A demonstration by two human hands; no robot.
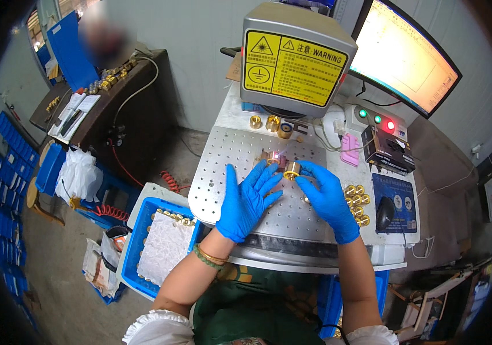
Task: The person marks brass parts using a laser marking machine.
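Observation:
My right hand (pixel 325 195), in a blue glove, pinches a short brass cylinder (pixel 292 170) between thumb and fingers above the perforated metal worktable (pixel 223 155). My left hand (pixel 247 198), also gloved in blue, lies palm up with its fingers stretched toward the fixture; I see nothing gripped in it. Just beyond its fingertips, another brass piece (pixel 274 157) sits in the small fixture, with a bright pinkish-violet glow on it. A bit of brass shows beside the left fingers, partly hidden.
Above the worktable hangs a grey machine head (pixel 297 57) with a yellow warning label. Several brass pieces (pixel 358 201) stand right of my right hand. A blue crate (pixel 142 253) with paper over brass parts is at left. A monitor (pixel 410 54) and mouse (pixel 385 214) are at right.

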